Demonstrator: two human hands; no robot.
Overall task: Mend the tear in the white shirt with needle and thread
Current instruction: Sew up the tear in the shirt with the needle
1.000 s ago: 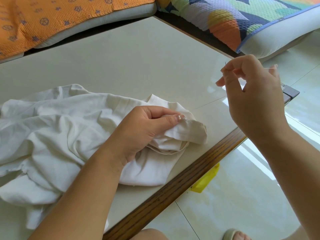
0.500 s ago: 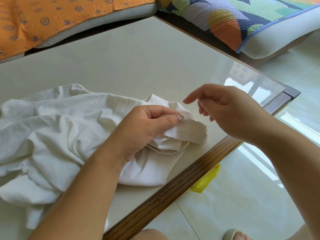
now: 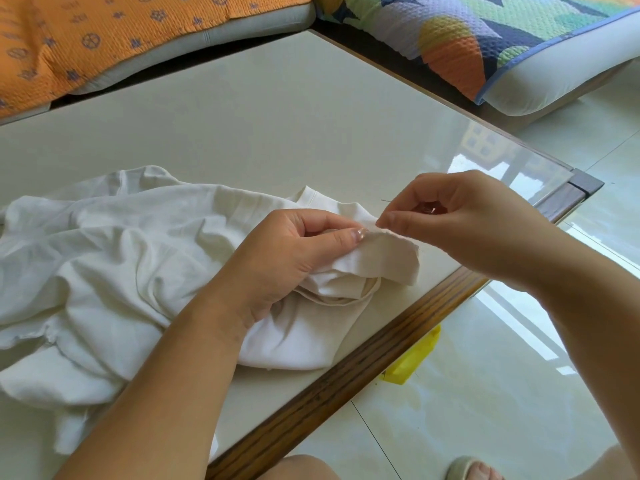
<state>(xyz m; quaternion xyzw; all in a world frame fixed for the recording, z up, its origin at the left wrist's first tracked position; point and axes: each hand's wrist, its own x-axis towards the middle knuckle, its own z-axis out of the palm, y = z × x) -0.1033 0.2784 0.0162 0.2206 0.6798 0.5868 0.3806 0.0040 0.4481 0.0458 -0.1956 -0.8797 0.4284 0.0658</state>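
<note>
One white shirt (image 3: 104,258) in left hand (image 3: 287,252)

One view only: a wide-angle camera worn on the head, looking forward and steeply down over the table (image 3: 277,126) from its near side. Range is close (the needle (image 3: 385,201) resolves as a fine line). Both forearms enter from the near edge. The left hand (image 3: 287,254) and right hand (image 3: 481,226) sit mid-frame at the white shirt (image 3: 104,258). The far edge takes in an orange cushion (image 3: 86,39) and a patterned cushion (image 3: 485,39). Tiled floor (image 3: 485,410) fills the near right.
</note>
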